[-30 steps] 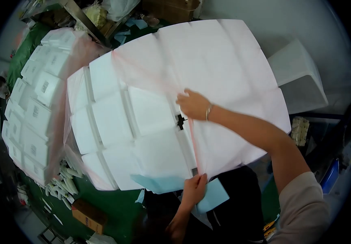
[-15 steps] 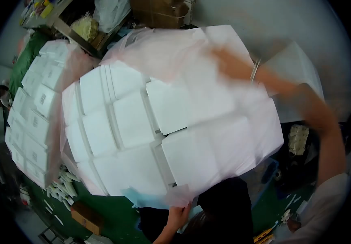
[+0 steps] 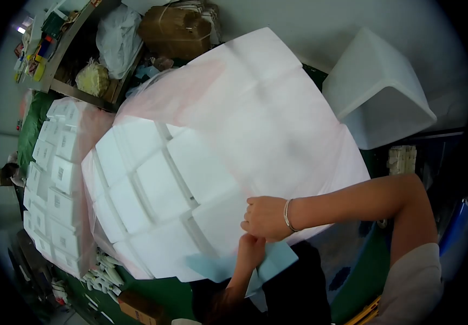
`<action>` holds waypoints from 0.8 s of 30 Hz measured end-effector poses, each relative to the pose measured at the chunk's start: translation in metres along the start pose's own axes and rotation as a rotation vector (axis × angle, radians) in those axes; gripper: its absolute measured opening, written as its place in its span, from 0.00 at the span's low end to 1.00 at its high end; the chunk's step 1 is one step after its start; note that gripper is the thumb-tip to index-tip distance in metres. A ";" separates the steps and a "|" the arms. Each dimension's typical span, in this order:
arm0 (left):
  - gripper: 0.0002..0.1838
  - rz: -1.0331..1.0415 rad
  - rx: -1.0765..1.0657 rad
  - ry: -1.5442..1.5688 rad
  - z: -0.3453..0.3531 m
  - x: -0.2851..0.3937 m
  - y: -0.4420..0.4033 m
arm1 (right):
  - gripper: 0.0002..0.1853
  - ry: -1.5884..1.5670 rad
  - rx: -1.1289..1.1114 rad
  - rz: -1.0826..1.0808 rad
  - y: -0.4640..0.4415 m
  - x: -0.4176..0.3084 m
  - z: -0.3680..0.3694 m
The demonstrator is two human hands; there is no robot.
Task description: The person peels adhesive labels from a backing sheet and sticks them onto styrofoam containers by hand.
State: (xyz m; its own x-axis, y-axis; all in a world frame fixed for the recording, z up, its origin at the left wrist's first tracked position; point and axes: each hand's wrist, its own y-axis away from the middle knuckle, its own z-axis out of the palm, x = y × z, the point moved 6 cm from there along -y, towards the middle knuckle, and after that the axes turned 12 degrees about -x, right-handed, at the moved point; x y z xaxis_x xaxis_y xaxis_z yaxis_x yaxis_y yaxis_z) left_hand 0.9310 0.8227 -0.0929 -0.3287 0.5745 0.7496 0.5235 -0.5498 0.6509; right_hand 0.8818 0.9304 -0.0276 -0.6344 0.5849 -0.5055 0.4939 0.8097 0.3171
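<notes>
A large stack of white boxes (image 3: 160, 176) sits in front of me, packed in rows. Thin pinkish plastic film (image 3: 282, 114) covers its far and right parts, while the boxes at the left lie uncovered on top. At the near edge my right hand (image 3: 269, 216), with a bracelet at the wrist, is closed on the film. Just below it, my left hand (image 3: 251, 249) is also closed, gripping the film edge against the right hand; its fingertips are partly hidden. Light blue sheet material (image 3: 278, 260) shows beside and under the left hand.
Another film-wrapped stack of white boxes (image 3: 60, 173) stands at the left. A white plastic bin (image 3: 375, 70) lies tipped at the upper right. Behind are a shelf (image 3: 76, 92) and folded brown cardboard (image 3: 174, 32). A cardboard box (image 3: 136, 310) rests on the green floor.
My right hand has come from the far right of the stack down to my left hand at the near edge. The film lies smoother over the right side. The view has shifted.
</notes>
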 end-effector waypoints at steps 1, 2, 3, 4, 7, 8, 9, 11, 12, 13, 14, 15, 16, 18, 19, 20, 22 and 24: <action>0.19 -0.028 -0.060 0.078 0.013 -0.003 -0.004 | 0.08 0.002 0.006 -0.001 0.006 0.010 0.010; 0.19 -0.041 -0.059 0.073 0.021 -0.004 -0.003 | 0.07 0.015 0.017 -0.002 0.008 0.021 0.025; 0.20 -0.111 -0.053 0.045 0.022 -0.005 0.001 | 0.05 0.027 0.034 -0.006 0.007 0.030 0.041; 0.21 -0.175 -0.043 0.013 0.025 -0.003 0.003 | 0.05 0.090 0.070 0.045 0.001 0.040 0.048; 0.23 -0.339 -0.114 -0.173 0.044 0.006 0.019 | 0.03 0.109 0.202 0.231 -0.018 0.101 0.061; 0.22 -0.449 -0.167 -0.285 0.049 0.003 0.025 | 0.02 0.157 0.295 0.275 -0.024 0.119 0.062; 0.17 -0.098 -0.358 -0.524 0.077 -0.015 0.033 | 0.03 0.108 0.173 0.458 -0.033 0.170 0.073; 0.12 0.036 -0.323 -0.294 0.079 -0.006 0.070 | 0.10 -0.183 0.715 0.743 0.035 0.256 0.034; 0.11 0.031 -0.296 -0.245 0.075 -0.005 0.081 | 0.13 0.080 0.342 0.847 0.059 0.295 0.022; 0.10 -0.075 -0.260 -0.195 0.072 -0.014 0.090 | 0.14 0.294 0.554 0.847 0.100 0.345 0.024; 0.09 -0.181 -0.225 -0.144 0.068 -0.023 0.100 | 0.12 0.491 0.411 0.955 0.151 0.353 -0.026; 0.08 -0.167 -0.227 -0.179 0.069 -0.045 0.103 | 0.12 0.693 0.263 1.044 0.201 0.362 -0.076; 0.09 -0.188 -0.205 -0.163 0.072 -0.049 0.101 | 0.11 0.700 0.304 1.206 0.274 0.402 -0.117; 0.09 -0.261 -0.233 -0.203 0.078 -0.058 0.089 | 0.11 0.803 0.170 1.605 0.392 0.427 -0.204; 0.10 -0.321 -0.158 -0.216 0.073 -0.024 0.086 | 0.12 0.881 0.212 1.594 0.449 0.426 -0.241; 0.10 -0.241 -0.185 -0.238 0.088 -0.068 0.084 | 0.12 0.932 -0.147 1.708 0.497 0.421 -0.259; 0.10 -0.213 -0.266 -0.118 0.102 -0.054 0.089 | 0.17 0.832 -0.458 1.817 0.522 0.384 -0.257; 0.09 -0.214 -0.267 -0.119 0.111 -0.039 0.089 | 0.19 0.636 -0.066 1.673 0.477 0.314 -0.213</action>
State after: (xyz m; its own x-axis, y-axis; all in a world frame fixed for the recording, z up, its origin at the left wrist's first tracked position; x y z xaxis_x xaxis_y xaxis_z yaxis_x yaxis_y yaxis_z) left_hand 1.0775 0.8192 -0.0775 -0.3070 0.7515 0.5839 0.2239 -0.5393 0.8118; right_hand 0.7919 1.5111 0.1355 0.3483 0.6171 0.7056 0.7755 -0.6126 0.1529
